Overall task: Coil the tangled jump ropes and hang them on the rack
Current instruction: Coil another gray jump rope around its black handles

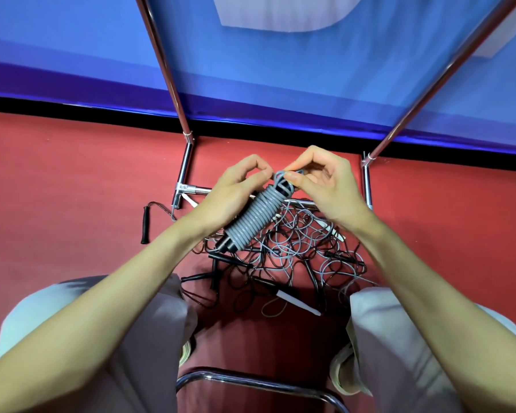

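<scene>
A grey jump rope [255,216] is wound tightly round its black handles into a thick coil, held slanting above the floor. My left hand [236,189] grips the coil's upper part, thumb and forefinger pinching near the top. My right hand [319,183] pinches the grey loop at the coil's top end. Below lies a tangled heap of black and grey ropes [292,251] with several handles. The chrome rack [188,162] stands just behind the heap, its two uprights rising against the blue wall.
A black handle [145,225] lies apart at the left on the red floor. A white handle [298,302] lies between my knees. A chrome chair rail [251,380] curves at the bottom. A blue padded wall [280,70] is behind the rack.
</scene>
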`<action>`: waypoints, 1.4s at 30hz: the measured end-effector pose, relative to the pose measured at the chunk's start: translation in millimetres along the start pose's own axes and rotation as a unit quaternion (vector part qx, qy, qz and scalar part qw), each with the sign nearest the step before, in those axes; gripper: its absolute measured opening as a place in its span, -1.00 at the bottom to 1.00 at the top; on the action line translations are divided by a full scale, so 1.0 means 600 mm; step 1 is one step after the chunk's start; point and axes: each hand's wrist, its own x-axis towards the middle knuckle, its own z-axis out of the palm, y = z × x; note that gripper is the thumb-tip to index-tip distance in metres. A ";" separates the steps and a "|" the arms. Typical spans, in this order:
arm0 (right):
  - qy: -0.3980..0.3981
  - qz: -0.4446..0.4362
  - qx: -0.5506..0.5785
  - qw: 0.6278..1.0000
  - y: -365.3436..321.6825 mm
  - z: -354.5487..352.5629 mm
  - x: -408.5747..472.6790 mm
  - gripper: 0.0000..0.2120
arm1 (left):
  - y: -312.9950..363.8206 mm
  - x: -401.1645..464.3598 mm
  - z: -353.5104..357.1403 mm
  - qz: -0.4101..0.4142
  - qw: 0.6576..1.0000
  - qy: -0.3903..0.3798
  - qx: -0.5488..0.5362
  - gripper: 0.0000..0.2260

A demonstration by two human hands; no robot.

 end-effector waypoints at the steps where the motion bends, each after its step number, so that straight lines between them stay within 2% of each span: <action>1: -0.004 -0.004 0.001 1.000 -0.008 -0.001 -0.001 -0.83 | 0.008 -0.005 -0.001 0.010 1.000 -0.010 0.009 -0.90; 5: -0.015 -0.024 -0.001 1.000 -0.045 -0.004 -0.012 -0.82 | 0.043 -0.032 -0.001 0.048 0.997 -0.040 0.040 -0.92; 11: -0.022 -0.044 -0.020 0.999 -0.126 -0.003 -0.027 -0.89 | 0.116 -0.064 0.006 0.037 0.992 -0.068 0.102 -0.85; 15: 0.014 -0.059 -0.027 0.998 -0.195 -0.002 -0.041 -0.84 | 0.185 -0.096 0.020 0.034 0.992 -0.062 0.102 -0.82; 18: 0.096 -0.044 0.018 0.994 -0.239 0.017 -0.056 -0.82 | 0.229 -0.116 0.025 0.048 0.996 -0.013 0.073 -0.85; 20: 0.153 -0.027 0.018 0.988 -0.264 0.025 -0.069 -0.68 | 0.260 -0.127 0.022 0.053 0.997 0.022 0.048 -0.83; 21: 0.152 -0.019 0.004 0.988 -0.280 0.025 -0.076 -0.58 | 0.275 -0.132 0.019 0.060 0.996 0.040 0.043 -0.81; 25: 0.048 0.004 -0.154 0.987 -0.362 0.021 -0.095 -0.13 | 0.335 -0.156 0.010 0.101 0.986 0.114 0.069 -0.79; 28: 0.003 0.020 -0.256 0.967 -0.425 0.030 -0.097 0.05 | 0.381 -0.173 0.010 0.130 0.977 0.129 0.112 -0.85; 32: -0.011 0.031 -0.256 0.966 -0.499 0.039 -0.100 -0.13 | 0.443 -0.196 0.006 0.121 0.979 0.093 0.132 -0.91; 35: 0.009 0.028 -0.259 0.965 -0.538 0.039 -0.111 -0.30 | 0.484 -0.211 -0.003 0.117 0.973 0.078 0.181 -0.87; 38: -0.014 -0.001 -0.328 0.945 -0.565 0.031 -0.120 -0.36 | 0.521 -0.229 -0.012 0.125 0.952 0.050 0.274 -0.83; 42: -0.061 0.001 -0.350 0.935 -0.585 0.005 -0.125 -0.34 | 0.566 -0.254 -0.022 0.117 0.913 0.004 0.391 -0.85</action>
